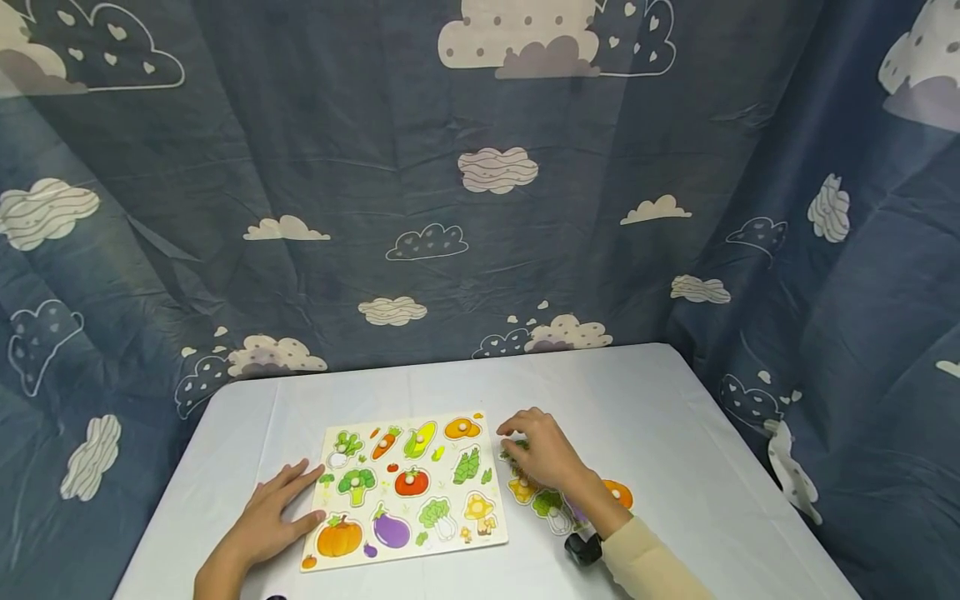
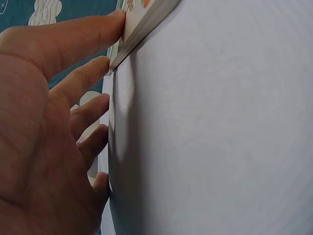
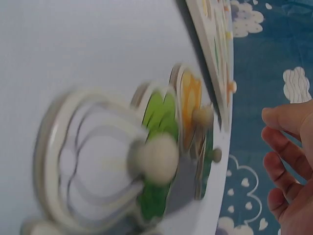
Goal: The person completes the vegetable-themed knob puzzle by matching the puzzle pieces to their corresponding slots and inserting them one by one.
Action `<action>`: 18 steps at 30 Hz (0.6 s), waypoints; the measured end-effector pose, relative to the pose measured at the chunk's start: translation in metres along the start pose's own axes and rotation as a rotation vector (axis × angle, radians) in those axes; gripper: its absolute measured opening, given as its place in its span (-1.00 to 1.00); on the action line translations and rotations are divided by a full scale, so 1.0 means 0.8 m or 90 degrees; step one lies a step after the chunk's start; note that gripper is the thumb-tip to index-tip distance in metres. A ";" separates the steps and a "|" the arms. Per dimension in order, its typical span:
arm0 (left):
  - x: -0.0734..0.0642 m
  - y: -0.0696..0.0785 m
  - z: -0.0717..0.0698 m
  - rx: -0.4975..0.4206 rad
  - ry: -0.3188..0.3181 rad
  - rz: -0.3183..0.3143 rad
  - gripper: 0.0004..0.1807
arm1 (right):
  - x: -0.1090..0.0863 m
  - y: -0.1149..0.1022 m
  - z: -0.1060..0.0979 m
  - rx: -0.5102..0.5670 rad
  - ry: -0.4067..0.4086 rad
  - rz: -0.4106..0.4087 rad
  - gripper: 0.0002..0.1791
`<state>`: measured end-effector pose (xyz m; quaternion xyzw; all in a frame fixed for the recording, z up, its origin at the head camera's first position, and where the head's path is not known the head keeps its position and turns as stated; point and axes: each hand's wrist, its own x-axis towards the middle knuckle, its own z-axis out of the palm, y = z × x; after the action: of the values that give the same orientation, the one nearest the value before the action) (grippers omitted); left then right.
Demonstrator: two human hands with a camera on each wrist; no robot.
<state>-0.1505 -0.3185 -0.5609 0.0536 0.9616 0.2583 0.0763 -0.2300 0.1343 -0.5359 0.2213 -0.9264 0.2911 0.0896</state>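
Note:
A white vegetable puzzle board [image 1: 498,533] lies on the table, with pictures such as a tomato [image 1: 411,482], a pumpkin [image 1: 339,538] and an eggplant [image 1: 391,529]. At its left edge rests my left hand [image 1: 266,521], fingers spread; in the left wrist view the thumb [image 2: 83,36] touches the board's side [image 2: 139,36]. My right hand [image 1: 543,450] hovers over loose knobbed pieces to the board's right, its fingers loosely bent around nothing. Beneath and beside it lie a yellow mushroom piece [image 1: 522,490], a green-and-white vegetable piece [image 1: 551,504] and an orange piece [image 1: 619,493].
A white cloth [image 1: 720,500] covers the table. Behind it and at both sides hangs a blue curtain [image 1: 337,167] with cloud prints. A black device [image 1: 583,549] sits at the right wrist. In the right wrist view, the loose pieces stand close together, a round wooden knob [image 3: 159,159] nearest.

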 end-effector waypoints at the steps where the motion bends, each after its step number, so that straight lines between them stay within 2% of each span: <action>1: -0.001 0.000 -0.001 0.000 0.001 0.000 -0.14 | -0.001 0.003 -0.001 -0.002 0.001 0.001 -0.85; 8: 0.000 0.001 -0.002 0.006 -0.004 -0.005 -0.14 | -0.006 0.019 -0.003 -0.022 0.010 0.013 -0.84; 14: 0.000 0.004 -0.002 0.001 -0.013 -0.014 -0.13 | -0.010 0.032 0.002 -0.058 -0.012 0.042 -0.82; 18: 0.000 0.004 -0.002 0.004 -0.012 -0.016 -0.12 | -0.013 0.036 0.003 -0.056 -0.025 0.064 -0.83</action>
<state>-0.1503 -0.3167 -0.5580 0.0444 0.9621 0.2541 0.0885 -0.2340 0.1578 -0.5554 0.1763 -0.9499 0.2497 0.0660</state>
